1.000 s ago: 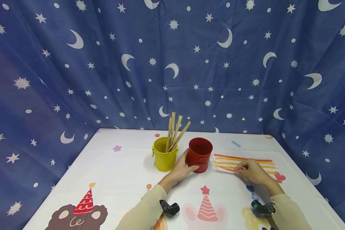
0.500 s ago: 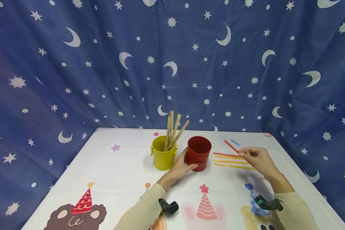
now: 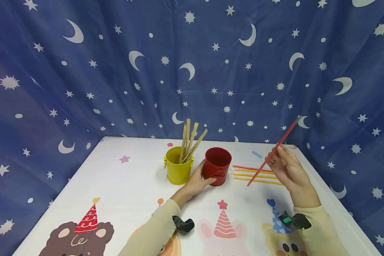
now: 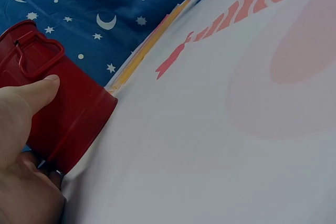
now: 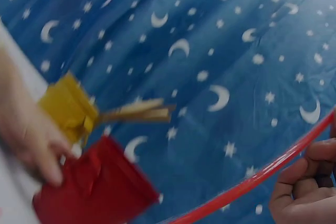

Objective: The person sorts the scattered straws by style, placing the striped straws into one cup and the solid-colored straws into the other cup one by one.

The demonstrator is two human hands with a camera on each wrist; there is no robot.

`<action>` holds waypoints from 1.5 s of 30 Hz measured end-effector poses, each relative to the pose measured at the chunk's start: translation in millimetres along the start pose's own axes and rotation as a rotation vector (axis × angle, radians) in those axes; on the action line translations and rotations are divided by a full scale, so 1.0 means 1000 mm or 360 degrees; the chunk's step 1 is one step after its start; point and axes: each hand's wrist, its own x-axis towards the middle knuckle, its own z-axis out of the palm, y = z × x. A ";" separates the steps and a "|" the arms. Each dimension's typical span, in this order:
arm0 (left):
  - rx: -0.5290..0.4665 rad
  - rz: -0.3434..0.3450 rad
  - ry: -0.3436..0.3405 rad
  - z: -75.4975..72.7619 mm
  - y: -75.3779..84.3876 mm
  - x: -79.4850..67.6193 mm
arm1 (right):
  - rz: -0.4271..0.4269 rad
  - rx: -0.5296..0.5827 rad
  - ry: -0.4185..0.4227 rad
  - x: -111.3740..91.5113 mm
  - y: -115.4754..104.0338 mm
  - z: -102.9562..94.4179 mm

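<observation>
My left hand (image 3: 196, 180) grips a small red metal bucket (image 3: 220, 174) by its side, thumb across the front. The left wrist view shows the thumb beside the red bucket's (image 4: 73, 114) folded handle. My right hand (image 3: 292, 170) is raised above the table and pinches a red straw (image 3: 287, 133) in clear wrapping. The straw slants, its lower end toward the red bucket and its upper end to the upper right. In the right wrist view, the red straw (image 5: 252, 182) runs from the fingers toward the lower left.
Left of the red bucket stands a yellow bucket (image 3: 178, 173) holding several paper-wrapped sticks (image 3: 198, 141). Wrapped yellow straws (image 3: 259, 180) and a red straw (image 3: 246, 167) lie in a row on the printed white tablecloth (image 3: 140, 185). Behind hangs a blue star-and-moon curtain (image 3: 121, 99).
My right hand has picked a red straw off the row, lifted it and turned it to a steep slant. My left hand keeps its hold on the red bucket.
</observation>
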 end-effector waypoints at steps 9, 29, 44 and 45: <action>0.0000 -0.0012 -0.0016 -0.001 -0.005 0.000 | -0.0095 0.0345 -0.0025 0.034 0.002 0.035; 0.0004 0.0024 0.0011 -0.003 0.000 0.002 | 0.0120 0.0189 0.0479 0.088 0.062 0.023; -0.0011 -0.0024 -0.0001 -0.001 -0.002 -0.001 | 0.0295 0.0044 0.0643 0.077 0.090 0.006; -0.0011 -0.0029 -0.0008 -0.001 -0.002 -0.001 | 0.0302 0.0026 0.0661 0.076 0.091 0.006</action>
